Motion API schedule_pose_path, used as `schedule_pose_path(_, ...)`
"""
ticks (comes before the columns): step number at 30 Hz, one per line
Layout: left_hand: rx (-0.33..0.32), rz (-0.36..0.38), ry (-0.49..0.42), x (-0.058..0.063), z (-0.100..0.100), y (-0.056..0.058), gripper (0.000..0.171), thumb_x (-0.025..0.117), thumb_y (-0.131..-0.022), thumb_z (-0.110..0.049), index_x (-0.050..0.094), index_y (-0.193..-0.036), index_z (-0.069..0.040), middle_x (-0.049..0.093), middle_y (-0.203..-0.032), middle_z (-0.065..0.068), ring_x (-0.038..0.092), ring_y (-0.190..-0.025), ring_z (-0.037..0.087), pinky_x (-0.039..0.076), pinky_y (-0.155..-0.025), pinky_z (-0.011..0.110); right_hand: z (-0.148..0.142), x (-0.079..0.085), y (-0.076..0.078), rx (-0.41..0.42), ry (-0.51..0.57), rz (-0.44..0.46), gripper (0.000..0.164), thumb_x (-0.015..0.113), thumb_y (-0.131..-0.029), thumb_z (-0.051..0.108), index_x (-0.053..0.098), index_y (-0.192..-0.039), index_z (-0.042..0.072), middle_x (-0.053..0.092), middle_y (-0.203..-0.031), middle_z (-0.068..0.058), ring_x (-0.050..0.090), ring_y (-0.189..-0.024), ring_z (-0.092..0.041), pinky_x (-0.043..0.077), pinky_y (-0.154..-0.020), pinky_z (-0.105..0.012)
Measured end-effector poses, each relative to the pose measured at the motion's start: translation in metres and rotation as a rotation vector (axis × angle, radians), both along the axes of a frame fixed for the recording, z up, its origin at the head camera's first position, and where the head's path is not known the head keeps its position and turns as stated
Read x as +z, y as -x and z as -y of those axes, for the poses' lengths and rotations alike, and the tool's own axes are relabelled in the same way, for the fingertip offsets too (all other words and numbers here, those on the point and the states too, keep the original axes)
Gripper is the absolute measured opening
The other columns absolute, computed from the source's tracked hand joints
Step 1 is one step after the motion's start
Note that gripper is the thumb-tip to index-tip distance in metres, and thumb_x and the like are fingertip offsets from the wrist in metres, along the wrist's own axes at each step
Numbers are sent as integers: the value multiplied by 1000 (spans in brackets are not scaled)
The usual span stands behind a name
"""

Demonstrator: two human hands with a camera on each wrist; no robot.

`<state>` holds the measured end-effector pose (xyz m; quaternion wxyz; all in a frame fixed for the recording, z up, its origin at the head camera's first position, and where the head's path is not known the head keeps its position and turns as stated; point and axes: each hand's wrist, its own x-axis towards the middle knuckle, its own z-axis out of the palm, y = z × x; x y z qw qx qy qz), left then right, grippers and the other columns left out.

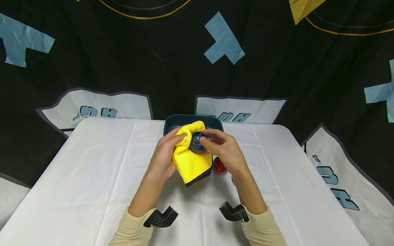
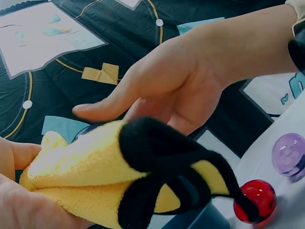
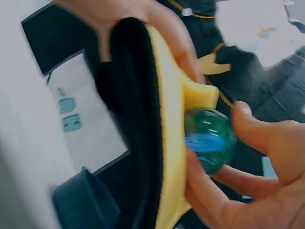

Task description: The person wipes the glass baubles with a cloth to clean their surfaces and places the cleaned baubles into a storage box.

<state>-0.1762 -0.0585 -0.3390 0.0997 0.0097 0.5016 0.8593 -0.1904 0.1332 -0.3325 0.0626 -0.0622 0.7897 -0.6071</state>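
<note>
In the head view my left hand (image 1: 163,155) grips a folded yellow cloth (image 1: 192,165) with a black underside, its thumb on the cloth's upper part. My right hand (image 1: 224,147) holds a see-through dark-blue ball (image 1: 197,141) against the yellow face. In the right wrist view this ball (image 3: 209,139) looks green and blue, lying between the thumb and the other fingers and touching the cloth (image 3: 171,138). From the left wrist, the cloth (image 2: 81,167) hides most of the ball.
Behind the hands stands a dark teal bin (image 1: 172,123) on the white-covered table (image 1: 92,171). A clear red ball (image 1: 220,164) and a clear purple ball (image 2: 289,154) lie near the right forearm. Black printed fabric (image 1: 178,68) hangs beyond the table.
</note>
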Motion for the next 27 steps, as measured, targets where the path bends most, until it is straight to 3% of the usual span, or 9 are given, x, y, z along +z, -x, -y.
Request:
schedule_pose_path(4,3,3,-1,1,2,1,43,49,-104,-18,49,-146,-12,44,-146,8,49,-133,24,52,-103,29,-6,4,-1,92,21,31,59,78,-86,13,59,-142,16,66,-131,-11,69,-111,-26,58,-95,-35)
schedule_pose_path(7,-7,-6,8,2,2,0,43,49,-104,-18,49,-146,-12,43,-147,9,49,-133,25,51,-103,30,-8,5,-2,96,17,16,62,78,-83,4,59,-141,13,64,-132,-13,68,-112,-27,58,-94,-36)
schedule_pose_path(12,1,5,15,2,0,-2,45,50,-104,-19,47,-148,-13,43,-148,7,49,-134,24,51,-103,29,-8,7,-2,36,-32,-11,59,82,-81,6,63,-136,17,65,-128,-11,65,-113,-28,58,-94,-36)
schedule_pose_path(19,2,4,17,4,0,-3,45,50,-104,-20,48,-148,-13,43,-147,9,49,-132,25,52,-103,31,-5,8,-3,68,8,-66,63,81,-82,2,61,-139,19,60,-141,-5,58,-131,-27,54,-102,-40)
schedule_pose_path(27,-7,5,-13,4,1,-4,44,49,-104,-19,47,-148,-11,43,-146,9,49,-133,25,52,-103,29,-1,6,-3,-40,-88,-44,47,83,-85,21,67,-128,10,70,-118,-11,68,-104,-26,59,-91,-34)
